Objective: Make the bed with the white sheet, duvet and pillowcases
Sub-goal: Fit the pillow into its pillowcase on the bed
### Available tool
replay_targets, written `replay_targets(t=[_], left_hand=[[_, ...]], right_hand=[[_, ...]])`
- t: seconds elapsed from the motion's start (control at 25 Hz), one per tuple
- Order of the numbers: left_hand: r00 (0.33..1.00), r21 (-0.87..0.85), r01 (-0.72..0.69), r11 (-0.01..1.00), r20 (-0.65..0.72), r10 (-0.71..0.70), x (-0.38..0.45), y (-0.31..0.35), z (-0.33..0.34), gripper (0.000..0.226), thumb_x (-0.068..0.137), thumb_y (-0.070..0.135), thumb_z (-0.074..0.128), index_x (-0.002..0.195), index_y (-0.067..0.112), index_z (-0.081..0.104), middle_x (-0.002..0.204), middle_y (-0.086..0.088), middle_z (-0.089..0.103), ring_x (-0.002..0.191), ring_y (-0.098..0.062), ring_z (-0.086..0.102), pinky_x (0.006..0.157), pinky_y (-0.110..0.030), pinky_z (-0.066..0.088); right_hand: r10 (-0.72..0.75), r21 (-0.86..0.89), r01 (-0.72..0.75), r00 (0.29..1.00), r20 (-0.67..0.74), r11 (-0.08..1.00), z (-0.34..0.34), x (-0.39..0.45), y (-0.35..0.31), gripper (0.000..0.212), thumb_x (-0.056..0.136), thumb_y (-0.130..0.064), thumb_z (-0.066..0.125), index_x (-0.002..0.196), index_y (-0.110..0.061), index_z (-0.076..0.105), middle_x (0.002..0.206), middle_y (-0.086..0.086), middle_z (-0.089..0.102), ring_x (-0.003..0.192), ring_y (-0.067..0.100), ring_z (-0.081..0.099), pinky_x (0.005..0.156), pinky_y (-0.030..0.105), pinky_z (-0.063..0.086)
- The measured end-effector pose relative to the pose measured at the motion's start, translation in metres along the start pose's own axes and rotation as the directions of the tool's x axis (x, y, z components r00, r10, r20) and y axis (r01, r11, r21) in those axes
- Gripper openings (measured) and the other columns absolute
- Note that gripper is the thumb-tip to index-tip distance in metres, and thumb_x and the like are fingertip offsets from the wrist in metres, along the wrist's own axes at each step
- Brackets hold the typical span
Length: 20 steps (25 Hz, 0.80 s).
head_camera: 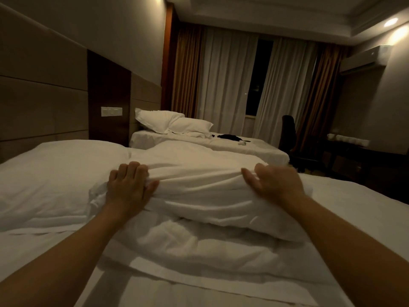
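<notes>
**Second pillow going into place at the head of the bed**

Nearest the camera, two bare forearms reach out over the smooth white fitted sheet (pixel 365 218) and the turned-back top edge of the puffy white duvet (pixel 199 247). Past that fold, the left hand (pixel 128 187) grips the left end of a plump white cased pillow (pixel 205 182), fingers curled over its top and thumb pressed into the cloth so that it bunches. The right hand (pixel 278 185) lies across the pillow's right end with fingers spread and relaxed, steadying more than grasping. This pillow rests partly on the duvet's edge; a second white pillow (pixel 55 173) lies flat just beside it to the left, against the padded brown headboard (pixel 44 103).

The step in hand appears to be seating this pillow. To do it well, the person should slide it back toward the headboard, line it up level with its neighbour, tuck in the bunched case opening at the left end, then smooth the creases outward with flat palms.
</notes>
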<state>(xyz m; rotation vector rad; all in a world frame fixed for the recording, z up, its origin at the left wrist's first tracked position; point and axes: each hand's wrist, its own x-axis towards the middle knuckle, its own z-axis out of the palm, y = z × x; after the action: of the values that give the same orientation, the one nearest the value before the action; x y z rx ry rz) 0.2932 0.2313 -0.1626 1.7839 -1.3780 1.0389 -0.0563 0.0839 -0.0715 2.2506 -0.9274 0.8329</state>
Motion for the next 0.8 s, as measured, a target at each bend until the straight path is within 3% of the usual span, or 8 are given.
replay_targets(t=[0.16,0.24,0.32,0.4,0.52,0.68,0.72,0.8], left_hand=[[0.996,0.014,0.049,0.999,-0.072,-0.048,-0.002,-0.005,0.005,0.048,0.094,0.053,0.036,0.108,0.009,0.050,0.113,-0.017,0.050,0.097,-0.036,0.045,0.078,-0.046,0.036],[0.997,0.010,0.053,0.999,-0.056,-0.052,0.003,0.000,0.006,0.049,0.095,0.053,0.036,0.106,0.008,0.052,0.110,-0.019,0.053,0.096,-0.037,0.047,0.079,-0.046,0.036],[0.999,0.014,0.051,0.999,0.007,-0.051,0.001,-0.004,0.008,0.056,0.100,0.054,0.026,0.094,0.006,0.055,0.093,-0.020,0.056,0.082,-0.037,0.051,0.071,-0.045,0.038],[0.998,0.018,0.021,1.000,0.057,-0.022,-0.011,-0.011,0.012,0.066,0.103,0.057,0.017,0.080,0.008,0.053,0.075,-0.018,0.057,0.068,-0.037,0.053,0.060,-0.042,0.040],[0.991,-0.057,0.036,0.998,0.127,-0.029,-0.018,-0.016,0.008,0.070,0.102,0.061,0.012,0.069,0.012,0.050,0.063,-0.012,0.055,0.057,-0.034,0.053,0.053,-0.036,0.039],[0.975,-0.221,0.217,0.951,0.085,-0.203,0.013,-0.006,-0.011,0.075,0.100,0.062,0.012,0.065,0.011,0.055,0.063,-0.009,0.056,0.057,-0.031,0.051,0.055,-0.035,0.041],[0.965,-0.266,0.263,0.927,0.092,-0.247,0.028,-0.002,-0.012,0.072,0.100,0.059,0.014,0.066,0.013,0.056,0.065,-0.008,0.058,0.060,-0.029,0.052,0.057,-0.035,0.042],[0.941,-0.331,0.331,0.884,0.191,-0.280,0.063,0.003,-0.008,0.061,0.102,0.056,0.019,0.068,0.018,0.055,0.073,-0.008,0.061,0.066,-0.025,0.054,0.064,-0.036,0.045]], right_hand=[[-0.058,-0.069,0.052,0.994,-0.095,0.996,-0.037,0.018,0.020,0.061,0.093,-0.070,0.011,0.064,-0.027,0.044,0.049,-0.014,0.031,0.041,0.003,0.029,0.047,0.019,0.021],[0.026,-0.066,-0.030,0.998,-0.064,0.997,-0.026,-0.007,0.014,0.068,0.091,-0.071,0.009,0.066,-0.024,0.051,0.049,-0.010,0.040,0.042,0.009,0.041,0.047,0.021,0.031],[0.100,-0.087,-0.097,0.994,0.039,0.992,0.007,-0.051,-0.008,0.078,0.088,-0.072,0.000,0.077,-0.022,0.058,0.065,-0.002,0.062,0.059,0.021,0.061,0.055,0.028,0.044],[0.133,-0.039,-0.129,0.983,0.127,0.991,0.033,-0.087,-0.035,0.081,0.087,-0.073,-0.003,0.081,-0.023,0.061,0.075,0.000,0.070,0.069,0.023,0.067,0.058,0.029,0.045],[0.173,-0.030,-0.171,0.962,0.211,0.985,0.032,-0.089,-0.044,0.080,0.083,-0.073,-0.006,0.078,-0.025,0.058,0.073,-0.003,0.067,0.067,0.019,0.065,0.059,0.029,0.046],[0.165,-0.045,-0.158,0.959,0.230,0.986,0.004,-0.043,-0.042,0.077,0.082,-0.073,0.000,0.060,-0.019,0.050,0.060,-0.005,0.046,0.064,0.018,0.053,0.064,0.031,0.039],[0.146,-0.022,-0.144,0.970,0.194,0.989,0.000,-0.027,-0.047,0.075,0.085,-0.071,0.005,0.063,-0.019,0.054,0.066,-0.003,0.047,0.071,0.020,0.053,0.068,0.033,0.036],[0.131,0.085,-0.146,0.979,0.158,0.986,-0.002,0.012,-0.063,0.066,0.094,-0.064,0.020,0.089,-0.020,0.070,0.095,0.003,0.060,0.097,0.025,0.055,0.081,0.038,0.040]])
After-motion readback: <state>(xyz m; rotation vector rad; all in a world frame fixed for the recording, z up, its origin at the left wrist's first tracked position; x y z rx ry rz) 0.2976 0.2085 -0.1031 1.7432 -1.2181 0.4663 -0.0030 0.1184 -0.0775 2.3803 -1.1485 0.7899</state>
